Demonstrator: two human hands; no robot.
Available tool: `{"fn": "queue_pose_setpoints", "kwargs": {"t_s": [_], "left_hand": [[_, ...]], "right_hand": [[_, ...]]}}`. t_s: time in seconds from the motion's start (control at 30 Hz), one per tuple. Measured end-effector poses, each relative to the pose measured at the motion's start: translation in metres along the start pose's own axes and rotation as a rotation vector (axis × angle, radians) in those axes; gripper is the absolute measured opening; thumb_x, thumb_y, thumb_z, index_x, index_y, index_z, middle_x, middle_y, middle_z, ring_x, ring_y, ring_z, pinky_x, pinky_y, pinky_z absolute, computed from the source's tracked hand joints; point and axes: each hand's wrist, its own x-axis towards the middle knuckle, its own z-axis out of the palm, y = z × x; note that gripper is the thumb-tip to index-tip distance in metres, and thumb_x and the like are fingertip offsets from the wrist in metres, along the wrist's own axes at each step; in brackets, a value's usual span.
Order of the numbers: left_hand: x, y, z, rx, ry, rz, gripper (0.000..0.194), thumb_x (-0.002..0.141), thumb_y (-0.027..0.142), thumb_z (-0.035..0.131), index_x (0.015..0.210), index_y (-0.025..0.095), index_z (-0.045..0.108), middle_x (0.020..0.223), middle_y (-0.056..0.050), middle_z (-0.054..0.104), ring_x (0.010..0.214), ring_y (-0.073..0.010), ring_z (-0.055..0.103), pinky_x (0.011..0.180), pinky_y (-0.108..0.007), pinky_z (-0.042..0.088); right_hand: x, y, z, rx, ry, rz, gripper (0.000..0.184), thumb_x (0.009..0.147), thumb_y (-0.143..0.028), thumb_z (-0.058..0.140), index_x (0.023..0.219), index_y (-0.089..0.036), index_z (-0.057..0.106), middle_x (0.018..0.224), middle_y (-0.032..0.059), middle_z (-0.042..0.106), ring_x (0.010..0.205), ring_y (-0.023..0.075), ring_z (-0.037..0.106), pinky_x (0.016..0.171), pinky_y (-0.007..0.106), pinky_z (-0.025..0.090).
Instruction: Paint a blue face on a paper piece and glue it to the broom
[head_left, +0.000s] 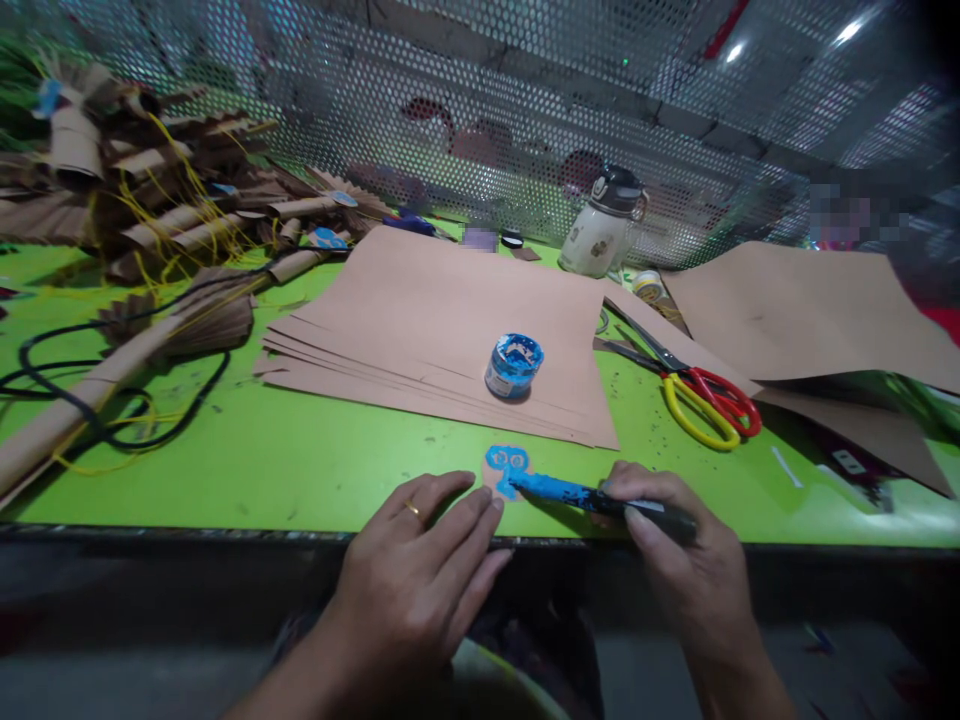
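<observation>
Two hands engaged: right hand (679,545) fingers wrapped around a paint-coated brush (559,490), tip on a small blue-marked cutout (508,458) near the counter (187,475) edge; left hand (420,565) fingers, extended, steady it. Step in hand, apparently: painting (bare patches show). Next stroke would call for light, controlled pressure.

Small roundish paper cutout (505,468), part-painted blue, flat on green tabletop (315,460), blue-smeared black pen-like tool (562,490), tip on it
</observation>
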Motion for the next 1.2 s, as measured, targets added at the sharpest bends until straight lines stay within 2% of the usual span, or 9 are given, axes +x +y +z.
{"fn": "queue_pose_setpoints", "kwargs": {"t_s": [0.2,0.4,0.63,0.8,1.07,1.2], "left_hand": [[0.001,0.0,0.001,0.018,0.013,0.0,0.023,0.086,0.015,0.067,0.108,0.008,0.07,0.103,-0.009,0.075,0.102,-0.0281,0.063,0.083,-0.043,0.054],[0.0,-0.001,0.002,0.013,0.008,-0.001,0.022,0.087,0.015,0.067,0.108,0.008,0.071,0.103,-0.009,0.075,0.101,-0.0285,0.063,0.083,-0.044,0.054],[0.0,-0.001,0.001,0.016,0.006,0.003,0.023,0.087,0.015,0.066,0.108,0.008,0.071,0.103,-0.01,0.075,0.1,-0.0289,0.064,0.082,-0.045,0.055],[0.0,-0.001,0.001,0.018,-0.007,0.007,0.025,0.086,0.016,0.067,0.11,0.009,0.07,0.104,-0.009,0.075,0.102,-0.0291,0.064,0.084,-0.045,0.054],[0.0,-0.001,0.001,0.0,0.002,0.006,0.023,0.085,0.013,0.068,0.107,0.006,0.071,0.105,-0.01,0.074,0.103,-0.0292,0.062,0.085,-0.044,0.053],[-0.001,-0.002,0.003,0.008,0.006,-0.002,0.025,0.084,0.014,0.07,0.108,0.007,0.071,0.106,-0.009,0.075,0.103,-0.0293,0.062,0.085,-0.045,0.053]], "right_hand": [[0.001,-0.002,0.0,0.005,-0.087,-0.041,0.016,0.091,-0.016,0.06,0.098,-0.027,0.069,0.086,0.0042,0.066,0.085,0.0203,0.063,0.07,0.03,0.054],[-0.001,0.0,0.0,-0.011,-0.01,0.011,0.012,0.09,-0.02,0.062,0.096,-0.027,0.07,0.09,0.0042,0.065,0.083,0.0193,0.064,0.069,0.029,0.054],[-0.002,0.007,-0.004,0.145,0.078,0.076,0.008,0.09,-0.021,0.064,0.092,-0.024,0.071,0.089,0.0049,0.064,0.076,0.0173,0.062,0.065,0.028,0.055],[-0.002,0.006,-0.004,0.123,0.057,0.076,0.01,0.089,-0.021,0.065,0.094,-0.027,0.071,0.09,0.0034,0.064,0.075,0.0162,0.061,0.065,0.027,0.053],[-0.002,0.003,-0.002,0.062,0.034,0.011,0.013,0.091,-0.018,0.06,0.095,-0.026,0.069,0.087,0.0032,0.062,0.086,0.0185,0.061,0.072,0.029,0.051],[-0.002,0.002,0.0,0.037,-0.012,-0.022,0.016,0.091,-0.016,0.06,0.099,-0.027,0.068,0.088,0.0026,0.062,0.085,0.0176,0.061,0.07,0.027,0.051]]}}
